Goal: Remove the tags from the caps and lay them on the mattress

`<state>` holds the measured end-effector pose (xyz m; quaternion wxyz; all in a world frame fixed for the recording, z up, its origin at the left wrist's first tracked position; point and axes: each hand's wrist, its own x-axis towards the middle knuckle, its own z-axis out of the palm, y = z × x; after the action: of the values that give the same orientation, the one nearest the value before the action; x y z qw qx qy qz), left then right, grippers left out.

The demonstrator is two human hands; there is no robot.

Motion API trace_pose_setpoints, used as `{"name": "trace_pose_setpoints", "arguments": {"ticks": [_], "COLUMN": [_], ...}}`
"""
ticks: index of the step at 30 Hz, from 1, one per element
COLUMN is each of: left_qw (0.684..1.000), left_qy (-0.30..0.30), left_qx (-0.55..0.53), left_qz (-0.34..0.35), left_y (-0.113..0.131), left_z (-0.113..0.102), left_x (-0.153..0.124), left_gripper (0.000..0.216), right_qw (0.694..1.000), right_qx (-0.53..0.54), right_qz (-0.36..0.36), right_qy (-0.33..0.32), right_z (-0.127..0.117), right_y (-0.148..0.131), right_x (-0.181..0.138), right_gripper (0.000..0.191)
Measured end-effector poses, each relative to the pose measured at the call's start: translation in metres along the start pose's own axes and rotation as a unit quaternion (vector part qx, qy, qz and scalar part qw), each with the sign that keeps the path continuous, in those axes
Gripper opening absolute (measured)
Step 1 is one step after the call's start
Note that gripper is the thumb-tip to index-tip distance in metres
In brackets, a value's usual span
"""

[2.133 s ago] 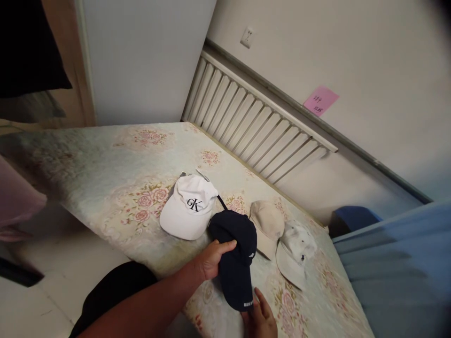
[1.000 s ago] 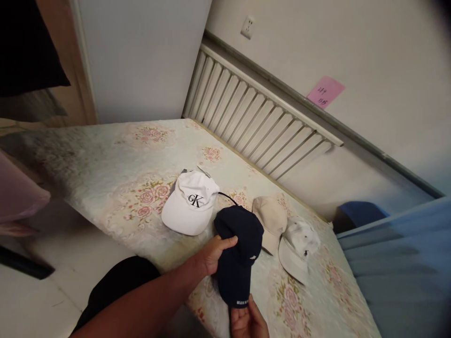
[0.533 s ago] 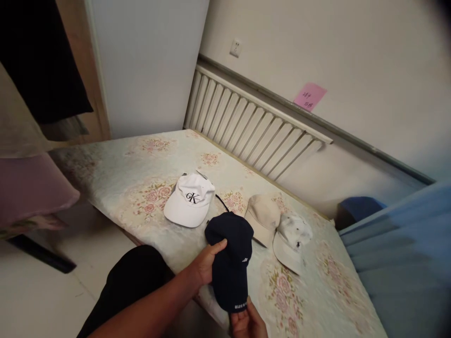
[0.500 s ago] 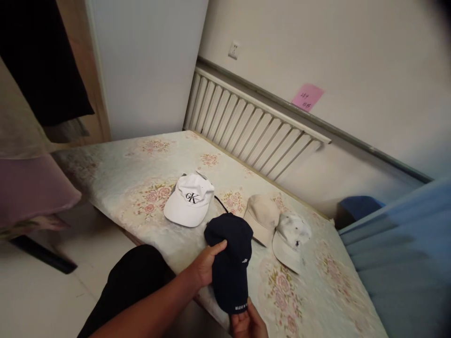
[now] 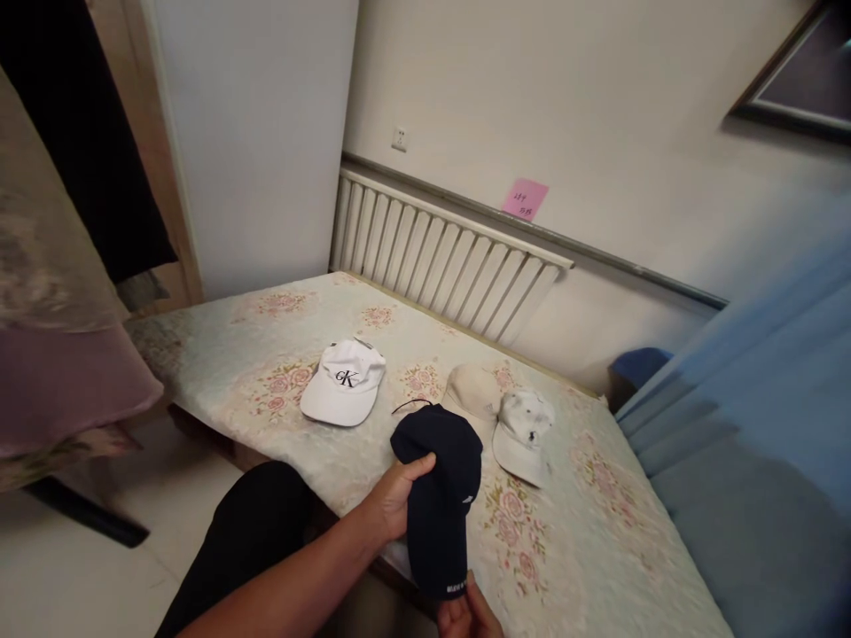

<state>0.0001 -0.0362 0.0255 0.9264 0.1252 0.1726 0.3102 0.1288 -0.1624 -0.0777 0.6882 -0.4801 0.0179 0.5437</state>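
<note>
Navy cap [image 5: 439, 509]: held by both my hands at the near side of the bed [image 5: 325, 312], crown away from me, brim towards me; whether its underside touches the bed I cannot tell
Left hand [image 5: 397, 496]: clamped on the side of the crown, thumb on top, the rest of its fingers hidden beneath
Right hand [image 5: 469, 613]: pinching the brim tip, thumb just beside the white lettering [image 5: 457, 587], which is too small to read
Cord [image 5: 412, 406]: now shows a gap to the white cap [image 5: 344, 383]; a moment ago it reached that cap's edge in my view
Beige cap [image 5: 473, 390]: lies on the bed, more of its brim now behind the navy crown
Pale cap [image 5: 525, 434]: just beside the beige one, small dark emblem showing
View: swung, a picture frame [image 5: 791, 115] now at upper right; my head may account for part of the shift
Reading: same two-handed grip, cap not put down; I judge the handling unfinished, with only the angle altered
</note>
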Motion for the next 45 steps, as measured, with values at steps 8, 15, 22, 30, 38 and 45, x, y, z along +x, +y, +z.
{"name": "trace_pose_setpoints", "arguments": {"ticks": [8,15,22,30,38,45], "left_qw": [0.989,0.973,0.951,0.851,0.66,0.653], "left_qy": [0.027,0.047,0.013,-0.009,-0.134,-0.144], "left_qx": [0.109,0.21,0.299,0.507,0.71,0.716], "left_qz": [0.096,0.077,0.076,0.14,0.206,0.199], "left_y": [-0.012,-0.009,-0.013,-0.001,0.024,0.014], "left_z": [0.019,0.034,0.05,0.044,0.043,-0.013], "left_x": [-0.009,-0.023,-0.029,-0.011,0.015,0.026], "left_gripper": [0.054,0.064,0.049,0.03,0.023,0.02], "right_qw": [0.994,0.961,0.851,0.841,0.897,0.952], "right_qx": [-0.066,-0.258,-0.439,-0.472,-0.38,-0.278], "right_qz": [0.058,-0.042,-0.275,-0.232,-0.208,-0.13], "right_qy": [-0.059,-0.086,-0.088,-0.126,-0.086,-0.01], "right_z": [-0.008,0.004,0.024,0.026,0.022,-0.022], "right_y": [0.013,0.004,-0.023,-0.023,-0.009,-0.025], "right_x": [-0.009,-0.016,-0.033,-0.038,-0.027,0.009], "right_gripper": [0.042,0.055,0.033,0.03,0.028,0.048]}}
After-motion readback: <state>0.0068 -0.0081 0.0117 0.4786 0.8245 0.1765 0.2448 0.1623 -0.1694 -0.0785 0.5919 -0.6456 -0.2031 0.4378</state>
